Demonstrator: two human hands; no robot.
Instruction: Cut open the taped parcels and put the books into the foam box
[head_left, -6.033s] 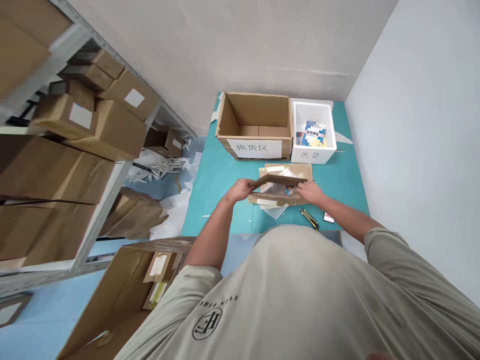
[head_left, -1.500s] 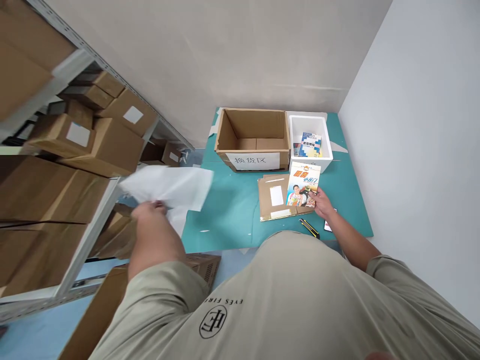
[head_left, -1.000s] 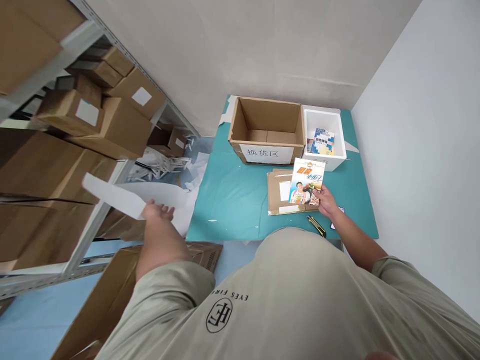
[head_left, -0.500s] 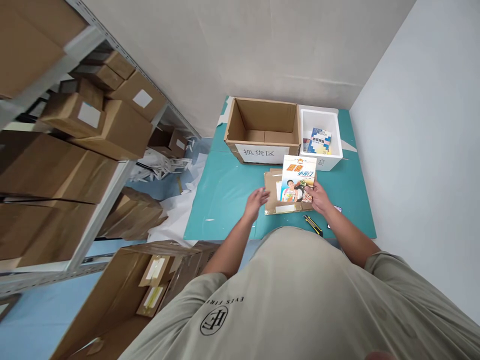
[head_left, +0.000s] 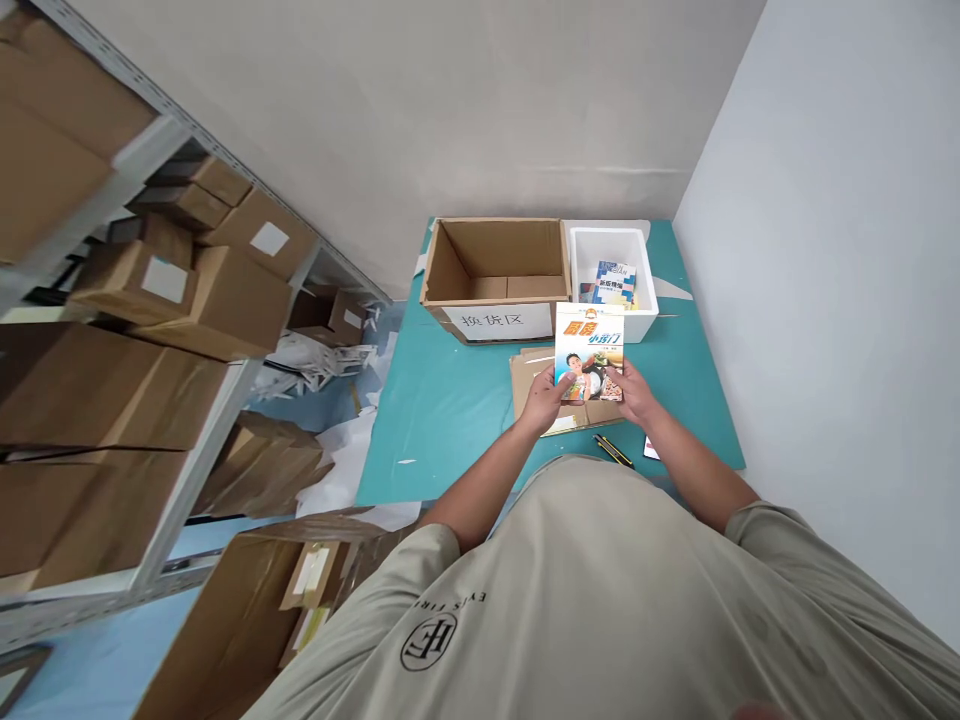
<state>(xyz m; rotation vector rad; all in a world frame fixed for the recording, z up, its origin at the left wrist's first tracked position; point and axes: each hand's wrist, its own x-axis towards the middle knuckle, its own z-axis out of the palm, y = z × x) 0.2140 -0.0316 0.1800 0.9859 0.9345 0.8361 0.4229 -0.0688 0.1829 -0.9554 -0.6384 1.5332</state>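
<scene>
A book (head_left: 589,350) with a white and picture cover is held upright in front of me, its cover facing me. My left hand (head_left: 546,400) grips its lower left side, thumb on the cover. On the lower right side my right hand (head_left: 636,393) is closed round it the same way. Below the book lies a flattened piece of cardboard (head_left: 526,385), partly hidden by the book and my left hand. Close to my body a yellow and black box cutter (head_left: 613,450) lies on the teal table (head_left: 450,420).
An open cardboard box (head_left: 499,321) with a handwritten label stands at the back. Beside it a white foam box (head_left: 639,326) holds several books (head_left: 613,284). A phone (head_left: 651,448) is partly behind my right forearm. Shelves of cartons (head_left: 217,300) and a large open box (head_left: 217,610) are on the left.
My left hand has moved right and taken hold of the book's left side; before, it was apart from it. My right hand keeps its grip. The camera view has shifted slightly.
</scene>
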